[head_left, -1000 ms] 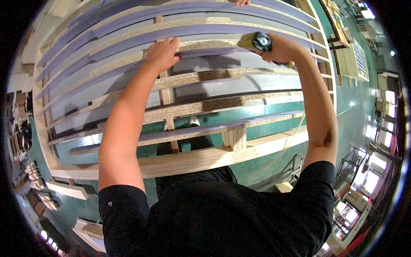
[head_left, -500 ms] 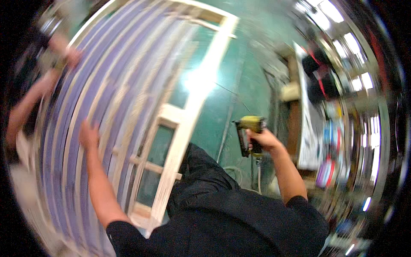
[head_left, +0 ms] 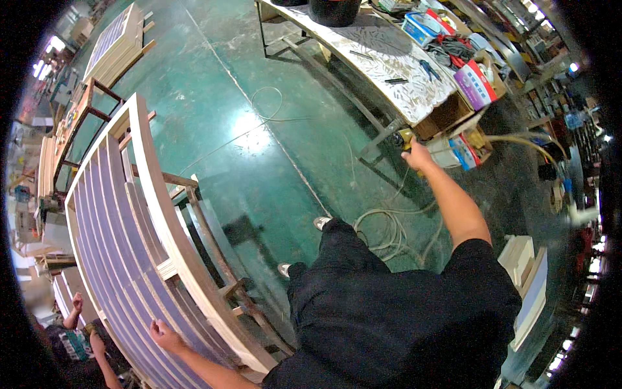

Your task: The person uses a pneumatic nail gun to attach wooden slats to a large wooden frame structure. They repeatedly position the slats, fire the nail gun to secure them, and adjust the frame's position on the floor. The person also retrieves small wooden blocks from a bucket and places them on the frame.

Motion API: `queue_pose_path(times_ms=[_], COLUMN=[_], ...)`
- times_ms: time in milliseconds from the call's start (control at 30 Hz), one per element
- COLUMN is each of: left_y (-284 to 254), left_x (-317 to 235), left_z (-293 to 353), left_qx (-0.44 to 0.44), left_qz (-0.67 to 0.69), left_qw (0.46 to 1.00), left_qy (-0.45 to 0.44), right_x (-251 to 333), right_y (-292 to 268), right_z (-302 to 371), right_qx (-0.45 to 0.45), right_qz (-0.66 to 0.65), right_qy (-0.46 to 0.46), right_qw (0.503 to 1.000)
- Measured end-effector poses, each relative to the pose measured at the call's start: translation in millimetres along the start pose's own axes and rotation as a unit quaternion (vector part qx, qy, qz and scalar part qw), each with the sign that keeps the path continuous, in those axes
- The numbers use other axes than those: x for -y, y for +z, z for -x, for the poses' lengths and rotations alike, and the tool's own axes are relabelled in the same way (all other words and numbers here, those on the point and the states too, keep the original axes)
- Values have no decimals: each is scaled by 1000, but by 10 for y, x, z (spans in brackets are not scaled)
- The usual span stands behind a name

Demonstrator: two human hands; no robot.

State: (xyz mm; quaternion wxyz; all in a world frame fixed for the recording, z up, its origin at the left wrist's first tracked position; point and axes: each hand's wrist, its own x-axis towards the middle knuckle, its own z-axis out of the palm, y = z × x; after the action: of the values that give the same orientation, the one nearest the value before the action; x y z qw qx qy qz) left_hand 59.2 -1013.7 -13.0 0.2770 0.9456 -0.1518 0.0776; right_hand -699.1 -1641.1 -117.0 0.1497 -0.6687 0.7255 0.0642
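Observation:
My right hand (head_left: 418, 157) is closed around a yellow-and-black nail gun (head_left: 405, 138), held out beside the near corner of the worktable. My hand partly covers the tool. My left hand (head_left: 167, 337) is over the slats of a pale wooden frame (head_left: 154, 185), its fingers curled together. Whether anything small is in them, I cannot make out. Long, thin wooden strips and purple-grey bands (head_left: 107, 220) fill the frame, which lies on a dark stand (head_left: 217, 240) to my left.
The worktable (head_left: 414, 97) holds scattered small pieces, pliers (head_left: 429, 70), a black bucket (head_left: 334, 11) and boxes. A coiled hose (head_left: 389, 236) lies on the green floor by my feet. Across the frame, a co-worker (head_left: 74, 343) has hands raised. More frames (head_left: 116, 42) are stacked far left.
My view and body have turned right, toward the worktable. The nail gun has moved away from the frame to the table's corner. My left hand stays over the slats.

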Motion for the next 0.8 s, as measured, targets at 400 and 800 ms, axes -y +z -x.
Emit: queue_pose_path(times_ms=[400,800], left_y=[883,1078], left_x=[-2476,-670], left_z=[2885,4445], left_qx=[448,482], left_qz=[17,-12], left_qw=[889,840], left_qy=[87,-247], right_x=[-486,567], right_y=[105,1568], right_z=[-2482,-1893], right_qx=[-98,-300], right_qz=[41,-67], right_qy=[49,-217], right_qw=[993,927])
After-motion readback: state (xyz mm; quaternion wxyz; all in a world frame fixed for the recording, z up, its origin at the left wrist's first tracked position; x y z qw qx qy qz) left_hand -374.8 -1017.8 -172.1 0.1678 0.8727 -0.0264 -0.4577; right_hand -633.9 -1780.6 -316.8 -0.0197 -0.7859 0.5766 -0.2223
